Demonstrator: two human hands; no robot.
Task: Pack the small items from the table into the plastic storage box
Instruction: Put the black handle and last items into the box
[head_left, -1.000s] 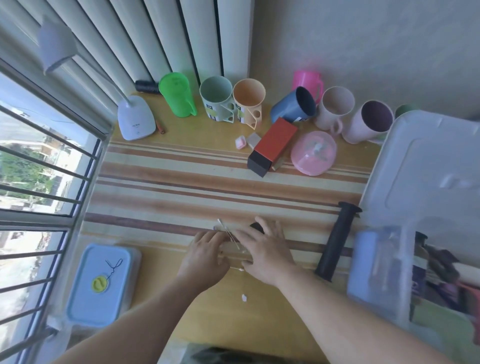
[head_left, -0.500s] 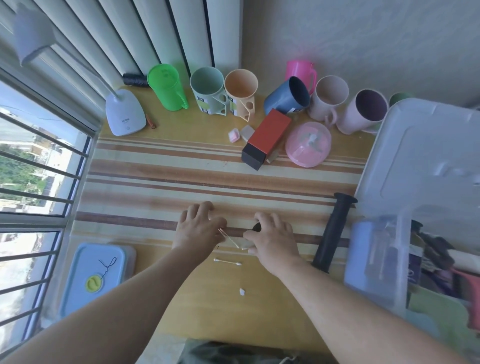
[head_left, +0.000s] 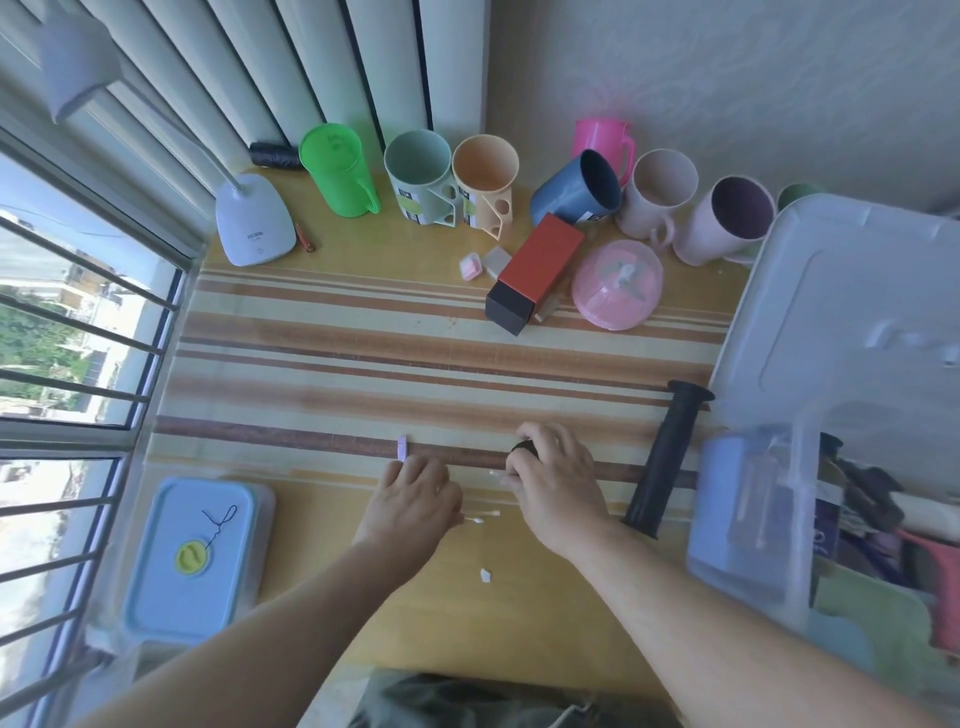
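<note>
Your left hand (head_left: 413, 499) lies palm down on the striped table (head_left: 322, 364), fingers curled, pinching one end of a cotton swab (head_left: 480, 517) that lies on the wood. Your right hand (head_left: 553, 483) is closed around a small black object (head_left: 523, 448), with another cotton swab's tip poking out beneath it. A small lilac clip (head_left: 401, 448) sits just beyond your left fingers. The clear plastic storage box (head_left: 753, 566) stands at your right, with a black handle grip (head_left: 665, 462) just beside it.
</note>
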